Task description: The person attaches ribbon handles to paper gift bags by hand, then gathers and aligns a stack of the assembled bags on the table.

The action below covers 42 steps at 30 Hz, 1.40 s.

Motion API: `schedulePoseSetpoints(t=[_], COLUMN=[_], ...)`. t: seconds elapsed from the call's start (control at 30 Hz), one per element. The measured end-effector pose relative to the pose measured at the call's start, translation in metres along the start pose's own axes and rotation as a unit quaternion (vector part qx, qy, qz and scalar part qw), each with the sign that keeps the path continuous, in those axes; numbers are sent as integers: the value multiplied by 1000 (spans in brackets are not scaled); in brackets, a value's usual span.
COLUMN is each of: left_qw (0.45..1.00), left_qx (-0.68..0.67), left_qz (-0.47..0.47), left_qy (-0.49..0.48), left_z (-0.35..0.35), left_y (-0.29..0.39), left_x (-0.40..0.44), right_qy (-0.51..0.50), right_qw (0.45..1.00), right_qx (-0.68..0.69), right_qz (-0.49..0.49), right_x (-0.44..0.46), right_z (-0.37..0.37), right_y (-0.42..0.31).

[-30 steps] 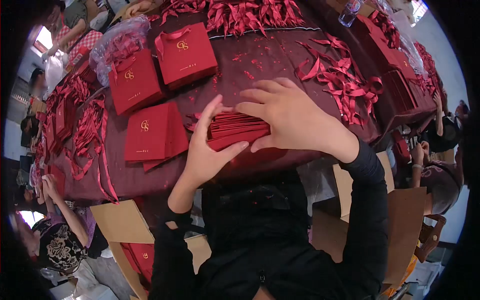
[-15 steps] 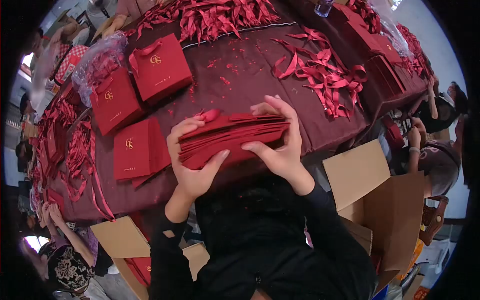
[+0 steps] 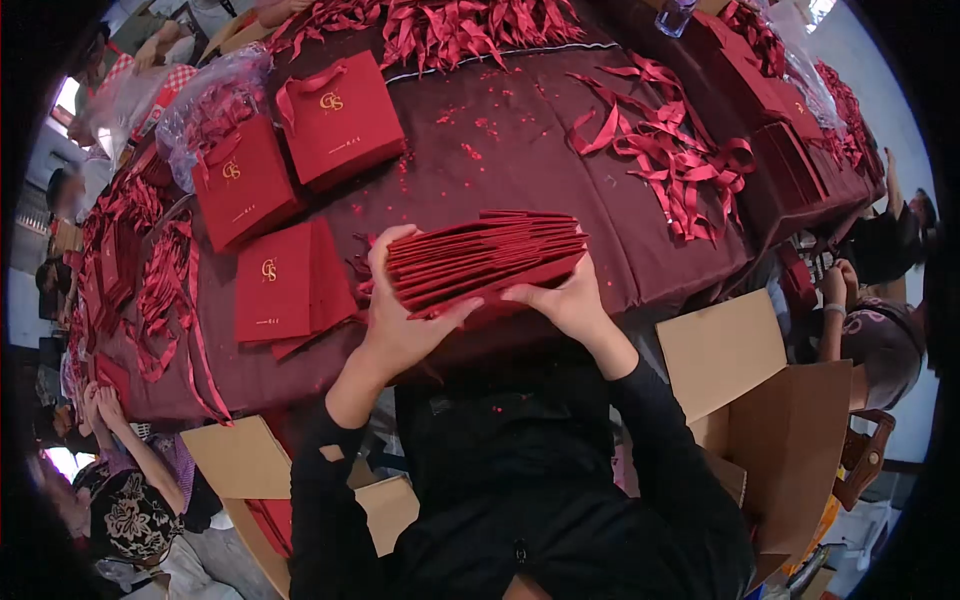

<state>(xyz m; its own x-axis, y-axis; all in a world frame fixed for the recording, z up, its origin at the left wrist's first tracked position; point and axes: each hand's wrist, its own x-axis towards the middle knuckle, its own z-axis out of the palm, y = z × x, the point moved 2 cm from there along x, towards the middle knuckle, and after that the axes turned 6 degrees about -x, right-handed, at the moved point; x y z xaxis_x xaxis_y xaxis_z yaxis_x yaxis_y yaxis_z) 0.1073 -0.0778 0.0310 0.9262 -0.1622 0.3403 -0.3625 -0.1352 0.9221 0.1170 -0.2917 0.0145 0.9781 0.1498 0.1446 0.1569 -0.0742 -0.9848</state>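
A thick stack of flat red bags (image 3: pixel 485 262) is held above the table's near edge, its layered edges facing up. My left hand (image 3: pixel 405 325) wraps round the stack's left end, thumb along the near side. Round the right end is my right hand (image 3: pixel 568 300), its thumb also on the near side and its other fingers mostly hidden behind the stack. Left of my left hand, a few flat red bags with a gold logo (image 3: pixel 275 285) lie on the dark red tablecloth (image 3: pixel 520 150). Some red ribbon shows just behind my left hand.
Two red bags (image 3: pixel 340 120) (image 3: pixel 243 185) with ribbon handles are at the back left. Loose ribbons (image 3: pixel 680 170) lie at the right, more along the far side. Open cardboard boxes (image 3: pixel 725 350) (image 3: pixel 240 460) flank me below the table. Other people are at both sides.
My right hand has come down from over the stack to its right end. The stack has been lifted and turned, and its edges now show more evenly layered.
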Motion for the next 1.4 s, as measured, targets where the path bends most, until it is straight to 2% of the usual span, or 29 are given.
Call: schedulePoseSetpoints(t=[0.03, 0.07, 0.1, 0.13, 0.17, 0.2, 0.23, 0.27, 0.3, 0.37, 0.4, 0.43, 0.47, 0.5, 0.57, 0.7, 0.73, 0.8, 0.87, 0.93, 0.97, 1.03, 1.07, 1.17, 1.23, 1.27, 1.33, 1.37, 1.4], left_qw=[1000, 980, 921, 907, 906, 968, 997, 995, 995, 991, 990, 971, 873, 988, 993, 987, 987, 962, 967, 946, 946, 938, 938, 953, 956, 960, 955, 931, 915], left_qx=[0, 187, 366, 412, 414, 243, 64, -24, -21, -119, 82, -169, -406, -65, -35, -107, -106, -245, -235, -274, -274, -313, -312, -259, -268, -249, -172, 38, 44], left_qz=[2, 70, 131, 87, 85, 60, 35, 74, 72, -36, 11, -119, -239, -100, -73, -72, -72, -56, -23, -75, -75, -72, -71, -57, -49, -76, 39, 195, 271], left_qy=[0, -11, -24, -13, -13, 10, 33, 59, 60, 53, 110, 125, 127, 101, 91, 98, 95, 105, 98, 157, 158, 129, 131, 148, 113, 102, 241, 308, 294], left_z=[-2, -6, -8, -9, -10, -13, -15, -14, -12, -3, 9, 3, 0, 8, 6, 8, 9, 13, 14, 14, 13, 9, 8, 5, 0, -8, 8, 9, 9], left_y=[5, 16, 28, 36, 43, 47, 50, 54, 58, 66, 73, 79, 84, 78, 77, 70, 69, 67, 65, 59, 58, 55, 54, 48, 45, 42, 69, 67, 66], left_x=[2, 5, 4, -1, -4, -6, -7, -7, -6, -2, 6, 9, 10, 13, 9, 11, 11, 7, 1, -2, -2, 1, 2, 3, 3, 4, 3, -4, -16], right_qy=[0, -12, -23, -15, -17, -10, -3, -5, -29, -51, -54, -57, -54, -45, -46, -2, 2, 88, 109, 71, 70, -30, -56, -90, -68, -43, 31, 59, 88], right_qw=[1000, 999, 996, 995, 995, 996, 997, 997, 998, 998, 997, 995, 995, 995, 993, 984, 983, 986, 985, 992, 992, 997, 994, 993, 997, 993, 959, 957, 955], right_qx=[-1, 3, 9, -20, -19, 3, 26, 29, 9, -11, -45, -80, -82, -56, -11, 88, 88, 31, 61, 17, 17, 34, 72, 37, 2, -48, -143, -151, -160], right_qz=[-1, -48, -90, -98, -97, -85, -73, -73, -53, -33, -31, -30, -29, -62, -109, -158, -159, -137, -117, -107, -107, -55, -67, -64, -39, -102, -243, -239, -234], right_x=[-1, 0, -2, -4, -6, -8, -9, -9, -10, -11, -12, -12, -12, -12, -11, -6, -6, -7, -7, -8, -7, -6, -5, 0, -4, -6, -9, -11, -13], right_z=[-2, -3, -2, -2, 0, 3, 6, 7, 6, 8, 8, 7, 7, 9, 8, 16, 20, 25, 28, 26, 22, 15, 13, 8, 13, 13, 13, 11, 9], right_y=[2, 1, 1, -3, -1, 3, 5, 6, 6, 7, 9, 9, 8, 4, 2, 10, 13, 16, 19, 11, 7, 2, 0, -7, -10, -12, -28, -30, -30])
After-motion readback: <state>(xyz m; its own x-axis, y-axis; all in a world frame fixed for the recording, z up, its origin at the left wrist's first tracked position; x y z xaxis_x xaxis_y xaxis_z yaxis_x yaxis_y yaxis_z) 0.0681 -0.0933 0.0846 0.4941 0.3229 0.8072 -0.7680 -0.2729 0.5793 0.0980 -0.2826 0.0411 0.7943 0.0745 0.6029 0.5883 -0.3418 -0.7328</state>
